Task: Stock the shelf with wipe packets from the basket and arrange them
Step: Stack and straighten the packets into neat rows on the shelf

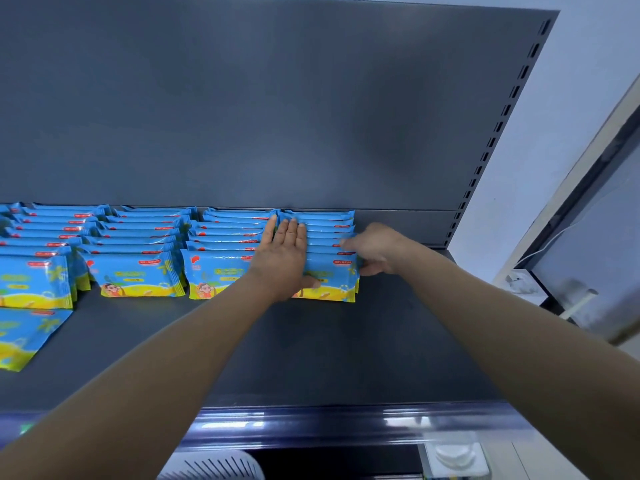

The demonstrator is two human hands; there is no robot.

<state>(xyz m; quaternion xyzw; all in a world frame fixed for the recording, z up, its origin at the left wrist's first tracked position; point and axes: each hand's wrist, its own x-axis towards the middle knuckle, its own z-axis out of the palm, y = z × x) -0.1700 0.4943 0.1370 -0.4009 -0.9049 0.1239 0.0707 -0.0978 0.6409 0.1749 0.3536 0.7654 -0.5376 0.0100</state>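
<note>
Most of the stocking looks done. The wipe packets stand in several rows along the back of the shelf, each row leaning back like filed cards, and I am squaring up the rightmost row. My left hand lies flat on it with the fingers straight and together, pressing down and holding nothing. My right hand cups the row's right end, with the fingers curled over the top edges and the thumb tucked against the side of the front packet.

What is left, as I judge it: one loose packet lies flat and askew at the far left, in front of the rows, and needs standing up. The bare stretch to the right of my hands could take another row. A white slatted thing shows below the shelf edge, perhaps the basket, but I cannot tell what it holds.

The packets are soft, glossy film pouches in blue with yellow bottoms and crimped, saw-toothed side seams — slippery and squashy, so they slump unless packed tight. The shelf is matt dark-grey metal and its front rail is shiny.
</note>
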